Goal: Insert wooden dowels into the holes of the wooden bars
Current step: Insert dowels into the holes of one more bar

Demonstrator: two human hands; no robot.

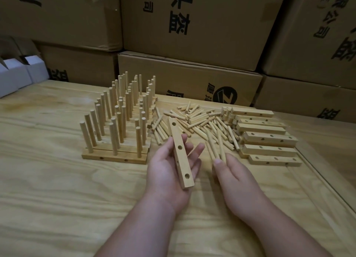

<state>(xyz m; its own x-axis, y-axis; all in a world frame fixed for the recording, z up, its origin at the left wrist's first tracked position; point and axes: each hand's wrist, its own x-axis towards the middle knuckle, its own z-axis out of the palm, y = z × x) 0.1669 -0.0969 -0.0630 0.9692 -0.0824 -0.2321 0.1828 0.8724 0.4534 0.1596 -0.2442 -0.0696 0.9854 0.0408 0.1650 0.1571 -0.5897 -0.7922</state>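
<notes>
left hand [169, 166] was nearest me, palm up, fingers loosely extended and barely curled. a wooden bar [180, 154] lay lengthwise across the palm and fingers, three holes showing on its top face, far end angled up and away toward the dowel pile. right hand [234, 172] sat just beside it, thumb on top, fingers curled round a small bunch of dowels [215, 147]. i counted roughly three in the bunch, tips pointing away from me; exact count i couldn't tell. both hands were over the plywood table [57, 189].

past the hands, middle of the table, was a loose pile of dowels [194, 120], lying every which way. to the right of the pile, touching its edge, was a stack of blank bars [265, 139], laid side by side and overlapping, holes facing up and on the side faces.

left of the pile stood the finished bars [115, 152], packed side by side, each with upright dowels [123, 106] seated in its holes. the nearest one showed two side holes.

far left edge had two small white boxes [21, 72]. behind everything was a wall of stacked cardboard cartons [192, 21] with black print.
</notes>
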